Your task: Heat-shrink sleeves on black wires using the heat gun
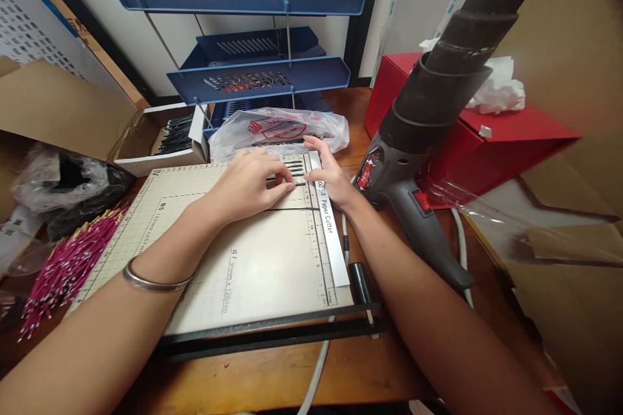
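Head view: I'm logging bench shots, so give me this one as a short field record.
base: paper cutter on wooden desk
left hand: fingertips on thin black strips at the cutter's ruler edge
right hand: fingers laid beside the same strips
right side: heat gun, red box
left side: magenta wires
behind: plastic bag, blue trays

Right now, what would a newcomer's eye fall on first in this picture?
In the middle, the left hand and the right hand touch short black strips at the ruler edge of the cutter. A big heat gun looms at the right, in front of a red box. Pink wires lie at the left.
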Action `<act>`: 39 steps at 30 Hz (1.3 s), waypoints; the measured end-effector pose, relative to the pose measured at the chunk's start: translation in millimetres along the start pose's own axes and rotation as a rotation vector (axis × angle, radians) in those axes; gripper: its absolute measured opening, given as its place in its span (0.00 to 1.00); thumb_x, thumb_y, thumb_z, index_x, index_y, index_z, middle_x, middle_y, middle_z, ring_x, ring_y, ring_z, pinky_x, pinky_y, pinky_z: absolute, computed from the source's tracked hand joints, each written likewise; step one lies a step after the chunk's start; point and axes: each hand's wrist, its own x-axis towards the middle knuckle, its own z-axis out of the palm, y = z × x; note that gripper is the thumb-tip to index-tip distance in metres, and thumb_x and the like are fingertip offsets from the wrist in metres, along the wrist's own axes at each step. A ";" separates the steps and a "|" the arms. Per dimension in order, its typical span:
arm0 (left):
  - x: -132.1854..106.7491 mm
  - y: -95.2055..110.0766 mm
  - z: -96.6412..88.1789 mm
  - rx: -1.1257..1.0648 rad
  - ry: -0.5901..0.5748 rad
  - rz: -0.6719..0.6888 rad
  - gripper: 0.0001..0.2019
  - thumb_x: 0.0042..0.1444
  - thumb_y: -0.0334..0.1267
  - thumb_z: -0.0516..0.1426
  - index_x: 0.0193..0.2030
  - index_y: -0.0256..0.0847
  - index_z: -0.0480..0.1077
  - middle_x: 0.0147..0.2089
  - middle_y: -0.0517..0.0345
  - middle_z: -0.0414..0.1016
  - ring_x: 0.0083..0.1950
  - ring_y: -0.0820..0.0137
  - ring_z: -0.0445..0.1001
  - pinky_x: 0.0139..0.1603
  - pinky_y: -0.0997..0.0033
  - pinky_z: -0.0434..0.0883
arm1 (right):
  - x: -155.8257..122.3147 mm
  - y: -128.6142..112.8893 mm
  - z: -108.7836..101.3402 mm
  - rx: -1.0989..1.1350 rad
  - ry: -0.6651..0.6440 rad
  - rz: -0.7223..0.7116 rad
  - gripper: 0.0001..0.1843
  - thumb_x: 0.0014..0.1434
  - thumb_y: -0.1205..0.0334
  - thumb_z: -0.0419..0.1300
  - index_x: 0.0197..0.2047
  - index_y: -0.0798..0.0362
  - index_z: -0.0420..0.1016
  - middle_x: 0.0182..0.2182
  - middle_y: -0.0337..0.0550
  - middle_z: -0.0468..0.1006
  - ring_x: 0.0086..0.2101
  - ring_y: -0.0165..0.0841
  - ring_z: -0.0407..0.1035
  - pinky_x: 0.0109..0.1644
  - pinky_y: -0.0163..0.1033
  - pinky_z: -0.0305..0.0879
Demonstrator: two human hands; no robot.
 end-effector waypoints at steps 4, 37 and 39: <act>0.3 -1.2 0.9 -0.003 -0.005 -0.004 0.11 0.68 0.45 0.60 0.39 0.44 0.82 0.38 0.54 0.84 0.45 0.58 0.75 0.49 0.57 0.60 | 0.6 -0.7 1.4 0.015 0.020 0.012 0.45 0.40 0.58 0.64 0.64 0.43 0.65 0.70 0.48 0.67 0.76 0.49 0.52 0.85 0.59 0.37; 2.3 0.8 0.3 0.051 0.059 -0.042 0.12 0.68 0.45 0.58 0.39 0.44 0.82 0.38 0.51 0.84 0.45 0.56 0.75 0.48 0.56 0.63 | 4.9 6.1 1.7 0.008 0.060 0.024 0.46 0.38 0.59 0.63 0.64 0.45 0.65 0.67 0.50 0.67 0.74 0.50 0.57 0.85 0.59 0.45; 2.4 0.5 0.7 0.049 0.064 -0.045 0.12 0.69 0.45 0.58 0.39 0.44 0.82 0.38 0.51 0.83 0.45 0.56 0.76 0.48 0.56 0.64 | 5.3 6.5 1.5 0.007 0.062 0.025 0.46 0.38 0.59 0.64 0.64 0.45 0.65 0.67 0.50 0.67 0.73 0.49 0.58 0.85 0.58 0.45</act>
